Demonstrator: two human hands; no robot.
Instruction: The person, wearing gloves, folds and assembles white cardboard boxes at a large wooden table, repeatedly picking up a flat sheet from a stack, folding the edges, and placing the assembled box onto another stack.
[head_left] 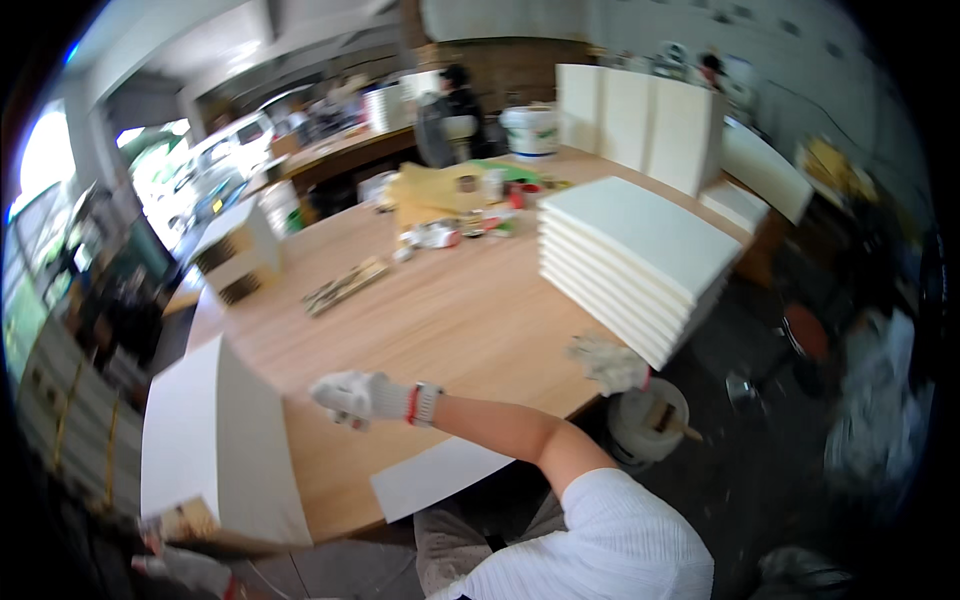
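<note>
My right hand (352, 397), in a white knitted glove with a red-edged cuff, is above the wooden tabletop with its fingers curled in. Nothing shows in it. To its left, a tall white box-like block (255, 455) stands at the table's left edge, apart from the hand. My left hand (195, 572), gloved too, is low at the left, close under the block's near end. Its fingers are too blurred to show whether they touch or grip it. A flat white sheet (440, 478) lies along the near table edge, below my right forearm.
A stack of white panels (640, 235) and spare gloves (608, 362) sit at the right. Below hangs or stands a white bucket with a brush (650, 415). Slats (345, 287), a yellow cloth (430, 190) and a white tub (530, 132) are farther back. Someone in dark clothes (462, 105) is beyond.
</note>
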